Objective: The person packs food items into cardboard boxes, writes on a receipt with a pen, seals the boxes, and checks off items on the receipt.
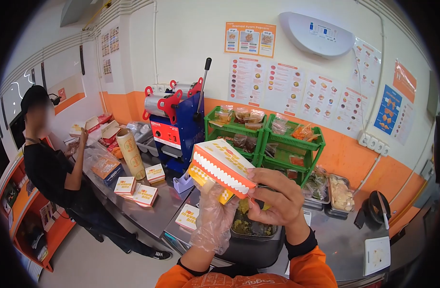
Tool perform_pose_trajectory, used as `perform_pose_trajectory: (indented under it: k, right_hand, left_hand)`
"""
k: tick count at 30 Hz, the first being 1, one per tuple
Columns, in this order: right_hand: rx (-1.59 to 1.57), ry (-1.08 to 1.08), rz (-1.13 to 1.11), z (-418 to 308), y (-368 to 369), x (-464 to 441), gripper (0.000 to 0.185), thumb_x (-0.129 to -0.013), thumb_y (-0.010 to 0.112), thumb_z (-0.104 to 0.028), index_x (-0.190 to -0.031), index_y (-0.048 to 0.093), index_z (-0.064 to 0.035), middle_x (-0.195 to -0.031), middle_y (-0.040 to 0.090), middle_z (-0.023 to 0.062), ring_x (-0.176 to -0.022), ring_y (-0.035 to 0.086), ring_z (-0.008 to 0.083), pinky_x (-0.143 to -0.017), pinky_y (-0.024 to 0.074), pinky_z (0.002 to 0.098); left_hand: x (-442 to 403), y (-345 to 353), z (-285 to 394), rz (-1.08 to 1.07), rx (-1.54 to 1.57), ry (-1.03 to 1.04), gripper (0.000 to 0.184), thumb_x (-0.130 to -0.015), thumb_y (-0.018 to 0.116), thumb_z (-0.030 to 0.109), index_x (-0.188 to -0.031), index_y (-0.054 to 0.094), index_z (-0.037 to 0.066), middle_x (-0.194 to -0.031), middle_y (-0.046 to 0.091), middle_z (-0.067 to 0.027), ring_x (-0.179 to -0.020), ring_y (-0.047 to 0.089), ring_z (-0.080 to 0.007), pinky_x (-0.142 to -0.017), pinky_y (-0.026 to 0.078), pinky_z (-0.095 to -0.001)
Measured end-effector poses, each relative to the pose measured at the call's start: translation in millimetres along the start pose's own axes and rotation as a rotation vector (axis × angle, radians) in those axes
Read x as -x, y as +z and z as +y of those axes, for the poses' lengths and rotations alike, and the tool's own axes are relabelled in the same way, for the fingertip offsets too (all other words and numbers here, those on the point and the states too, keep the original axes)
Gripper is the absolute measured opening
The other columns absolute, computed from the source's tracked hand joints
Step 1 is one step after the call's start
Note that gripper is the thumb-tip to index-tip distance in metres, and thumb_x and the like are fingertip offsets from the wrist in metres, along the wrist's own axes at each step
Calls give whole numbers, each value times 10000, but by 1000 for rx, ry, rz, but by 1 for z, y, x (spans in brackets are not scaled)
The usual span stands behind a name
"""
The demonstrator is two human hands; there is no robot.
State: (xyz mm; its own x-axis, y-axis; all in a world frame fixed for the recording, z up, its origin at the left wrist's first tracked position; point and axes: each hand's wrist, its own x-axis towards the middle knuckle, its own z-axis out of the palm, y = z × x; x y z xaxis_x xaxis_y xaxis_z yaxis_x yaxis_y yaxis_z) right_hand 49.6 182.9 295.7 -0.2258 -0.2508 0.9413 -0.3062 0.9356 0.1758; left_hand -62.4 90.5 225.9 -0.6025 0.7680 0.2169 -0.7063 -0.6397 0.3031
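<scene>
Both my hands hold up a small food box [229, 156], white on top with orange and yellow patterned sides. My left hand [209, 223], in a clear plastic glove, supports it from below, fingers partly hidden behind it. My bare right hand [277, 199] pinches the box's right edge near its lid flap. Underneath my hands, a dark container [256, 247] with greenish-yellow food inside is partly covered. A similar food carton [187, 217] lies on the counter left of my gloved hand.
A blue sealing machine [179, 129] stands behind the box. Green racks [287, 149] with bagged food are to its right. Several closed boxes [145, 195] sit left, near a wrapped roll [131, 153]. A co-worker [49, 139] stands at left. A white cutting board [376, 256] lies right.
</scene>
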Motion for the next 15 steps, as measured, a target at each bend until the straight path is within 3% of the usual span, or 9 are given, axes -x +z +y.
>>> perform_pose_trajectory:
  k: [3, 5, 6, 8, 10, 11, 12, 13, 15]
  right_hand:
    - [45, -33, -64, -2, 1, 2, 293, -647, 747, -45, -931, 682, -70, -1035, 662, 124, -920, 693, 296, -671, 599, 333]
    - [84, -50, -91, -3, 5, 3, 345, -640, 758, -52, -976, 681, -65, -1054, 659, 131, -952, 686, 297, -688, 599, 343]
    - [101, -58, -104, -4, 7, 5, 372, -636, 764, -56, -999, 680, -62, -1064, 658, 135, -968, 683, 298, -697, 599, 348]
    - [-19, 57, -86, -6, 9, 5, 436, -658, 721, -54, -1089, 662, -37, -1115, 651, 163, -1022, 667, 327, -794, 580, 394]
    - [-133, 170, -95, -10, 10, 3, 504, -678, 669, -50, -1179, 630, -8, -1173, 637, 191, -1084, 641, 359, -899, 533, 441]
    - [-188, 229, -113, -14, 8, 2, 540, -687, 638, -48, -1223, 607, 9, -1204, 626, 205, -1120, 622, 376, -955, 496, 465]
    - [-243, 289, -133, -16, 7, 2, 576, -697, 608, -46, -1268, 583, 25, -1235, 615, 220, -1155, 603, 394, -1011, 459, 490]
    - [-314, 323, -165, -16, 6, 4, 626, -699, 553, -48, -1316, 544, 54, -1308, 571, 244, -1248, 533, 421, -1095, 352, 516]
    - [-341, 317, -208, -13, 4, 4, 619, -701, 557, -62, -1309, 549, 55, -1321, 562, 250, -1266, 516, 426, -1100, 341, 521]
  left_hand:
    - [0, -1, -3, -6, 4, 18, 471, -916, 615, 113, -1336, 409, 66, -1171, 585, -124, -1047, 643, -252, -833, 605, -353]
    - [-1, -12, -6, -49, -474, 205, 512, -913, 623, 135, -1365, 385, 99, -1207, 566, -121, -1080, 622, -263, -877, 578, -383]
    - [-4, -22, -7, -85, -951, 378, 552, -913, 627, 151, -1393, 355, 121, -1247, 543, -121, -1112, 602, -266, -907, 559, -399]
    - [-5, -26, -7, -75, -1064, 462, 631, -916, 629, 187, -1444, 284, 165, -1326, 482, -116, -1181, 552, -270, -965, 515, -424]
    - [9, 22, -2, 3, -329, 278, 710, -923, 624, 228, -1490, 198, 209, -1406, 405, -108, -1253, 490, -268, -1020, 466, -441]
    - [14, 32, -1, -70, -409, 394, 676, -980, 532, 423, -1501, 167, 196, -1468, 353, -134, -1334, 429, -279, -1092, 410, -453]
    - [12, 28, -4, -99, -400, 438, 687, -981, 527, 430, -1505, 134, 223, -1484, 328, -132, -1346, 413, -284, -1098, 404, -452]
    - [9, 20, -9, -129, -391, 482, 700, -982, 522, 438, -1509, 101, 249, -1500, 302, -130, -1358, 398, -289, -1103, 397, -452]
    - [-4, 5, -13, -210, -448, 610, 802, -952, 545, 508, -1515, 32, 258, -1525, 266, -139, -1381, 366, -307, -1129, 366, -458]
